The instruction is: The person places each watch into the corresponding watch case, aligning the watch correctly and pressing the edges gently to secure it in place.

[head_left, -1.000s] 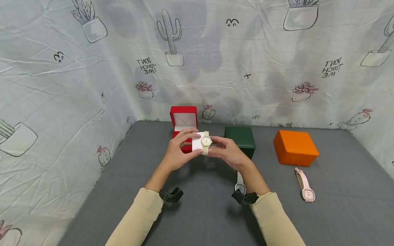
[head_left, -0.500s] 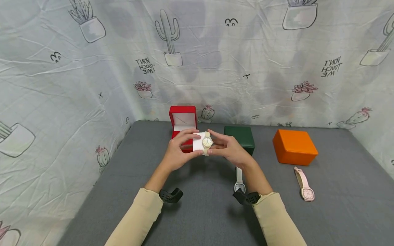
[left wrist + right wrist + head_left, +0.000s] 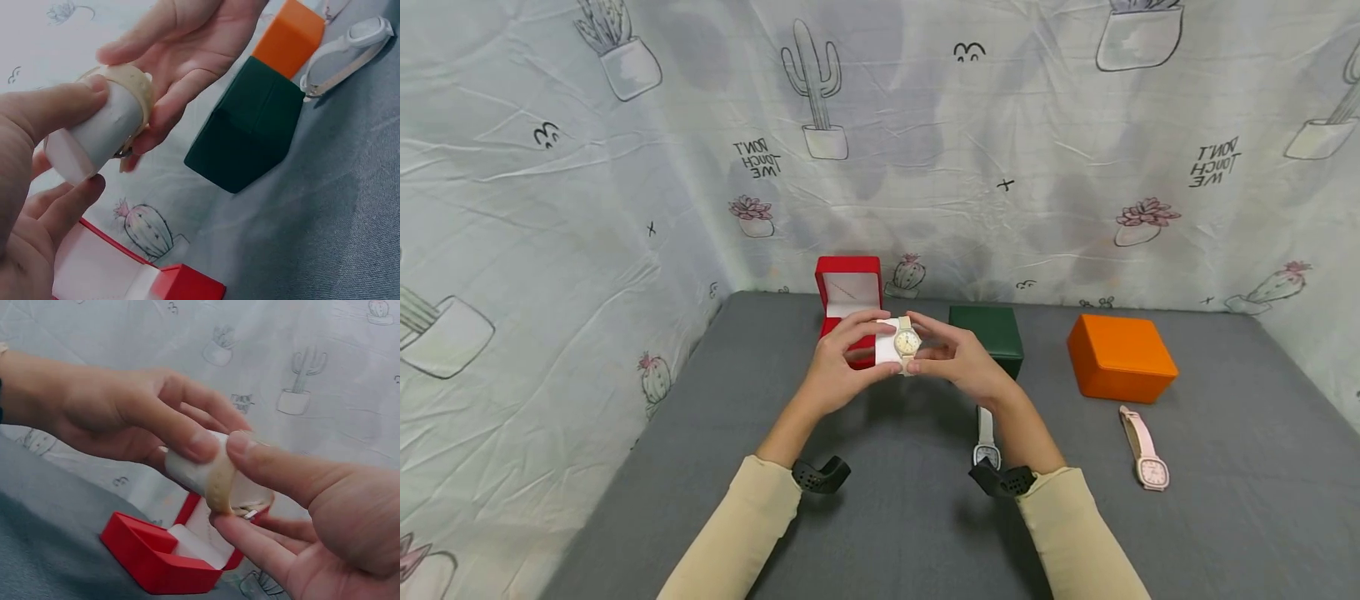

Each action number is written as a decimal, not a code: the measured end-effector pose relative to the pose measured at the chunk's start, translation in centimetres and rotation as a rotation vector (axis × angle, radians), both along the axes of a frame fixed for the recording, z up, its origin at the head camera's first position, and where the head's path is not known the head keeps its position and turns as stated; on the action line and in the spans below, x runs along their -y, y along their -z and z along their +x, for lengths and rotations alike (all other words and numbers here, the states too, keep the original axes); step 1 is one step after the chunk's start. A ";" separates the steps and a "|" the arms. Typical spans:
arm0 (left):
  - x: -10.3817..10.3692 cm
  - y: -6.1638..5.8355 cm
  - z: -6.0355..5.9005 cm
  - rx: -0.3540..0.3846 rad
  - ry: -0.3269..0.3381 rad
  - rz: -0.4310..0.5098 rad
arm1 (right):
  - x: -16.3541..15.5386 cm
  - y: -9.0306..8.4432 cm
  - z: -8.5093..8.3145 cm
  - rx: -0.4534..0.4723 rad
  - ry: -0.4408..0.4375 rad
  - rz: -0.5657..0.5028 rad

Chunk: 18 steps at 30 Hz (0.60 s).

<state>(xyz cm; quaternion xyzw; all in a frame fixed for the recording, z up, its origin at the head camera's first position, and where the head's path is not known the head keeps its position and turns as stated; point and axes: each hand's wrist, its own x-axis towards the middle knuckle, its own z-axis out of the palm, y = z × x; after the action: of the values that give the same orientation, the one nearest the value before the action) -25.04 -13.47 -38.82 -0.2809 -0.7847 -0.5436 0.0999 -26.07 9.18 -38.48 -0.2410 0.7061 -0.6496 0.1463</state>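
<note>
A white cushion (image 3: pixel 886 351) with a cream watch (image 3: pixel 907 342) wrapped round it is held in the air between both hands. My left hand (image 3: pixel 872 346) pinches the cushion (image 3: pixel 100 134) between thumb and fingers. My right hand (image 3: pixel 928 346) pinches the watch's strap (image 3: pixel 219 481) at top and bottom. Just behind and below them an open red box (image 3: pixel 848 292) stands on the grey table (image 3: pixel 887 517), its white-lined lid upright. The red box (image 3: pixel 150 562) has an empty white inside.
A shut dark green box (image 3: pixel 987 333) stands right of the red one, and an orange box (image 3: pixel 1120 358) further right. A white watch (image 3: pixel 986 442) lies flat under my right wrist, a pink watch (image 3: pixel 1146 454) before the orange box. Printed cloth walls (image 3: pixel 550 250) close the back and the left.
My right hand's fingers have shifted up over the top of the watch. The cushion and both hands stay nearly where they were.
</note>
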 end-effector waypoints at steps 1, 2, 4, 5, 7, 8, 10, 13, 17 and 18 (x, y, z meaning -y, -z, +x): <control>0.1 0.0 -0.1 0.006 0.017 0.008 | -0.2 0.0 0.0 -0.009 -0.010 -0.002; 0.2 0.0 -0.2 0.014 0.040 0.014 | -0.4 -0.1 0.0 -0.016 -0.022 -0.003; 0.5 0.0 -0.3 0.041 0.113 0.026 | -0.7 -0.1 -0.1 -0.032 -0.052 -0.007; 0.7 -0.1 -0.3 0.056 0.151 0.030 | -0.9 -0.2 -0.1 -0.037 -0.068 -0.013; 1.1 -0.2 -0.3 0.085 0.225 0.035 | -1.2 -0.2 -0.2 -0.033 -0.095 -0.027; 1.2 -0.3 -0.3 0.097 0.251 0.035 | -1.4 -0.2 -0.2 -0.026 -0.106 -0.034; 1.3 -0.4 -0.3 0.114 0.281 0.044 | -1.6 -0.2 -0.2 -0.019 -0.122 -0.043; 1.2 -0.4 -0.3 0.124 0.288 0.067 | -1.7 -0.2 -0.2 -0.017 -0.119 -0.042; 1.1 -0.3 -0.2 0.134 0.283 0.096 | -1.6 -0.2 -0.2 -0.020 -0.091 -0.034; 1.1 -0.3 -0.2 0.135 0.280 0.102 | -1.5 -0.1 -0.2 -0.016 -0.085 -0.033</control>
<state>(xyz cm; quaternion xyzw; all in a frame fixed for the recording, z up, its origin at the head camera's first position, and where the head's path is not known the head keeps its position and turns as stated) -25.22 -14.55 -38.51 -0.3447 -0.7142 -0.6089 -0.0158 -26.23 10.71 -38.35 -0.2782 0.6856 -0.6525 0.1640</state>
